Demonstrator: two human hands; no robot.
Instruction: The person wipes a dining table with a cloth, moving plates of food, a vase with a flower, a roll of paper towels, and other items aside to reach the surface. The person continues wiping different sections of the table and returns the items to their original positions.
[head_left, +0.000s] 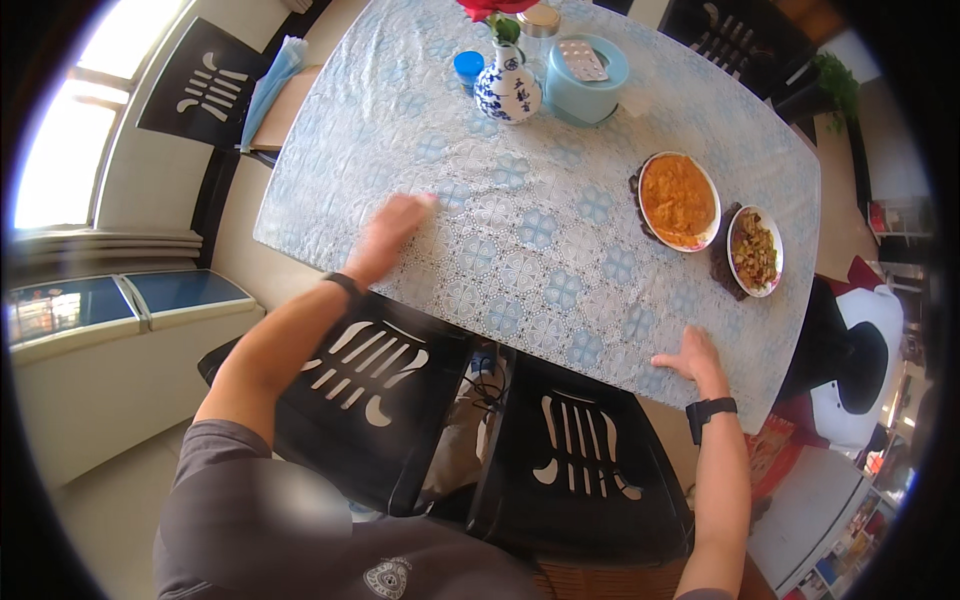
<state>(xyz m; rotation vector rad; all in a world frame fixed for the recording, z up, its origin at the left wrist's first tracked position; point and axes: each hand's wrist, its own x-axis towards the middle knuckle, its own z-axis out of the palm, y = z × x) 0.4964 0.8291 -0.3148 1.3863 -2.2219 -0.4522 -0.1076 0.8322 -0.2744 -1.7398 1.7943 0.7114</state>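
Observation:
A dining table with a patterned blue-and-white tablecloth (559, 247) lies before me. My left hand (390, 232), blurred, is over its near left part, with a small whitish thing at its fingertips that I cannot identify. Near the table's right front edge, my right hand (691, 356) rests on the cloth, thumb spread, holding nothing. Beyond it stand a plate of orange-coloured food (679, 201) and a smaller plate of chopped food (754, 251), each on a dark mat. A blue-and-white porcelain vase (508, 90) holds a red flower at the back, beside a light blue round container (585, 90).
A blister pack (583, 60) lies on the blue container. A blue-capped jar (469, 71) and a gold-lidded jar (538, 22) stand near the vase. Two black chairs (360, 375), (592, 465) stand between me and the table. A white chest freezer (142, 382) is at left.

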